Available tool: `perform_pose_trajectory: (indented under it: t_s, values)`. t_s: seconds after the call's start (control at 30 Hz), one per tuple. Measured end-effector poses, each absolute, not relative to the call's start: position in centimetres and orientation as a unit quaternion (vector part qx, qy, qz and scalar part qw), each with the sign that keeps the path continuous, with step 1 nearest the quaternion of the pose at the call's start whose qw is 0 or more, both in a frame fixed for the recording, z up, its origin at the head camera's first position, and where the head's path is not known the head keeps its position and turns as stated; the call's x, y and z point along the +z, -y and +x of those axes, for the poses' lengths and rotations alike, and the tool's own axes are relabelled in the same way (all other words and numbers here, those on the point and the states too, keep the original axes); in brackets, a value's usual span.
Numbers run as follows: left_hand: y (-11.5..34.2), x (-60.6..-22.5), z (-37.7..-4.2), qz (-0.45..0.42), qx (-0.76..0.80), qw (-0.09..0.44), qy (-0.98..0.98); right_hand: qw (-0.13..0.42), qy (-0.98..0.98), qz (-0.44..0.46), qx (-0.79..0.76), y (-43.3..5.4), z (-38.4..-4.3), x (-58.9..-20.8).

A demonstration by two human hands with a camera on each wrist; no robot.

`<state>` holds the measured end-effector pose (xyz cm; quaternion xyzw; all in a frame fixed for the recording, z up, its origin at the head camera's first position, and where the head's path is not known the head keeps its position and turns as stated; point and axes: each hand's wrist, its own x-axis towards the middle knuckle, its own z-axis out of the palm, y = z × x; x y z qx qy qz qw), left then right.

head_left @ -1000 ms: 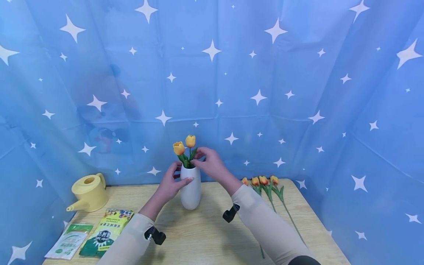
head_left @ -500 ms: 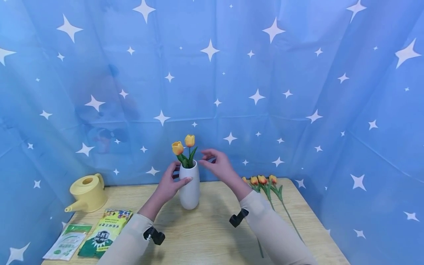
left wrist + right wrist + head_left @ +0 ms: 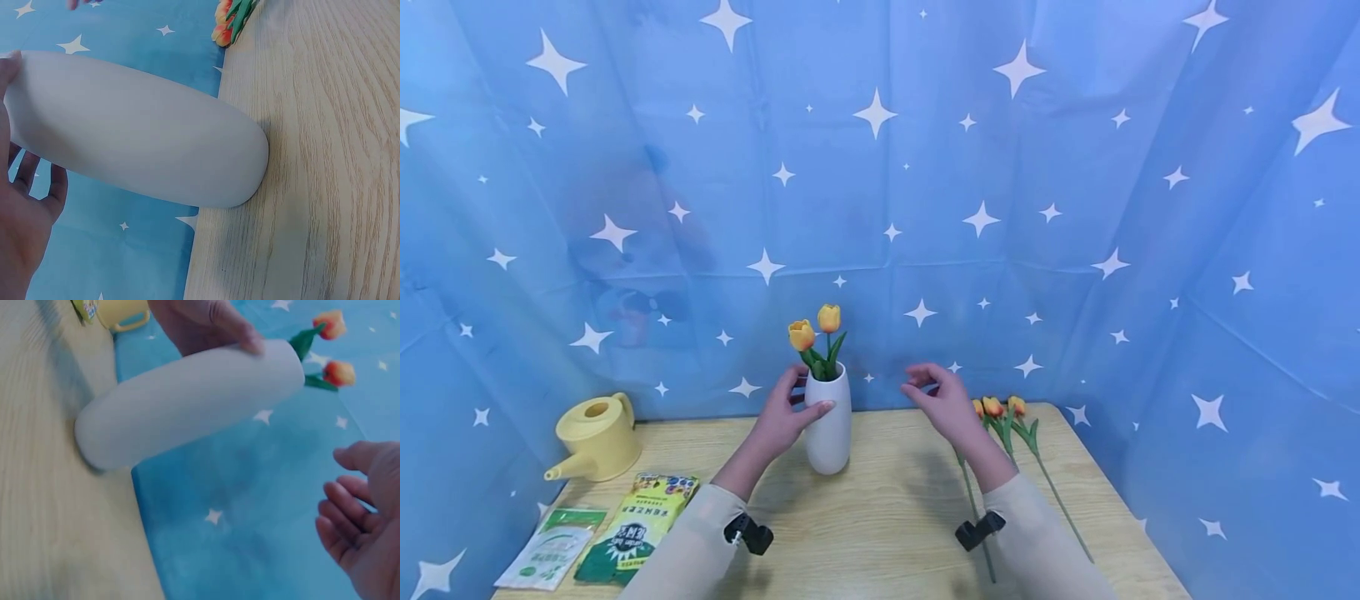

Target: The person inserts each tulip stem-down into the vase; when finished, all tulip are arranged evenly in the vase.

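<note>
A white vase [image 3: 829, 429] stands upright on the table, two orange-yellow tulips [image 3: 815, 327] rising from its mouth with their green leaves at the rim. My left hand [image 3: 778, 421] grips the vase near its top, thumb at the front and fingers round the left side; the left wrist view shows these fingers [image 3: 57, 187] against the white wall. To the right of the vase, my right hand [image 3: 943, 404] is in the air, fingers loosely bent and holding nothing. Beyond it lie several more tulips [image 3: 1003, 408] on the table, partly hidden by my right forearm.
A yellow watering can [image 3: 598, 437] stands at the table's back left. In front of it lie a green-and-yellow bag [image 3: 638, 529] and a white-and-green packet [image 3: 553, 550]. A blue star-patterned curtain [image 3: 880, 192] hangs behind the wooden table [image 3: 865, 533].
My right hand has left the tulips in the vase and moved right, towards the tulips on the table. My left hand has stayed on the vase.
</note>
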<state>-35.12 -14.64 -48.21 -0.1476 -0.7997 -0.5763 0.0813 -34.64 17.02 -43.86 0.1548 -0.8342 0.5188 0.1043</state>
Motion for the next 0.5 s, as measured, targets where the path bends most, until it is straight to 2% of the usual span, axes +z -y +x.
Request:
perform_pose_trajectory:
  t_s: [0.23, 0.5]
  values:
    - [14.6, -48.4, -35.2, -0.146, -0.577, 0.074, 0.800, 0.121, 0.845, 0.115, 0.509, -20.1, -33.3, -46.5]
    - [14.6, -48.0, -35.0, -0.144, -0.579, 0.078, 0.798, 0.107, 0.845, 0.087, 0.517, -22.8, -32.5, -48.9]
